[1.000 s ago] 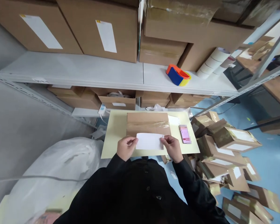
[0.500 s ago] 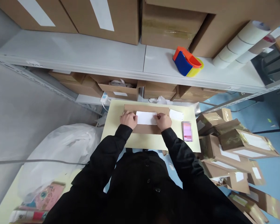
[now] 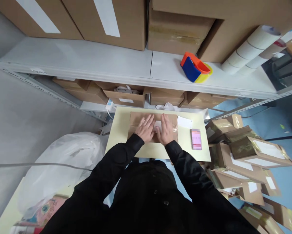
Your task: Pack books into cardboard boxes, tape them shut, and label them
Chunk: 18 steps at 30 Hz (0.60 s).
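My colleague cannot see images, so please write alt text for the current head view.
A person's left hand and right hand lie palm-down over a white label on a taped cardboard box. It rests on a pale yellow table, with a phone to the right.

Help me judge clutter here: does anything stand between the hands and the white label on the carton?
Nothing visible does: the left hand and right hand lie over the white label on the carton. The phone and paper slip sit to the right.
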{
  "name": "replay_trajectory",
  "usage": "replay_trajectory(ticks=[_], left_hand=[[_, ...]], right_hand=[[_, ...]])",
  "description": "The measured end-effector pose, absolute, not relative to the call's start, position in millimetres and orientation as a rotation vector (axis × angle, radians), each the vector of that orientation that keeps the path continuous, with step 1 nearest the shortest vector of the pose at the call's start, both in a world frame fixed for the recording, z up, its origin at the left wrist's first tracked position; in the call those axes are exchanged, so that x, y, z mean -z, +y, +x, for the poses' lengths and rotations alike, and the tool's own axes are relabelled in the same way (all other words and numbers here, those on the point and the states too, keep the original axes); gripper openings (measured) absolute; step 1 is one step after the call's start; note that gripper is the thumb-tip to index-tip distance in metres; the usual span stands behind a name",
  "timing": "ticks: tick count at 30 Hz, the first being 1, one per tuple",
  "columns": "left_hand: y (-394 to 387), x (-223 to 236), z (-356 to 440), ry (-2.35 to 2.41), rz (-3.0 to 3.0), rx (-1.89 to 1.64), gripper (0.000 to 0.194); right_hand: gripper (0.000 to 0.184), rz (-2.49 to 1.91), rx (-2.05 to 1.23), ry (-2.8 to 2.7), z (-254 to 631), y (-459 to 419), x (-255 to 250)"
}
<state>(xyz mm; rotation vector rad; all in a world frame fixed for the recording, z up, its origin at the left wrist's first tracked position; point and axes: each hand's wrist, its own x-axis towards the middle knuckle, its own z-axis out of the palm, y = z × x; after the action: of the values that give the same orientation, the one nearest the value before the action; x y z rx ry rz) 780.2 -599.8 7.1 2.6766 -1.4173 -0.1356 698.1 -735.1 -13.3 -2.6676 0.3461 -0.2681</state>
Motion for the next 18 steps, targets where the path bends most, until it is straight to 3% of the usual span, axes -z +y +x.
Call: replay_trajectory(ticks=[3,7,12,18], left_hand=[[-600,4,781,-1.479,2.694,0.274,0.065],[-586,11,796,-1.367,2.75,0.301,0.064],[-562,5,811,-1.12,2.765,0.238,0.064],[-544,5,812,-0.833,2.734,0.251,0.083]], right_hand=[[0.07,-2.655,0.042,0.166,705,-721,21],[0.071,-2.804,-0.135,0.389,703,-720,30],[0.07,-2.884,-0.192,0.625,694,-727,23],[0.082,-2.889,-0.143,0.65,688,-723,22]])
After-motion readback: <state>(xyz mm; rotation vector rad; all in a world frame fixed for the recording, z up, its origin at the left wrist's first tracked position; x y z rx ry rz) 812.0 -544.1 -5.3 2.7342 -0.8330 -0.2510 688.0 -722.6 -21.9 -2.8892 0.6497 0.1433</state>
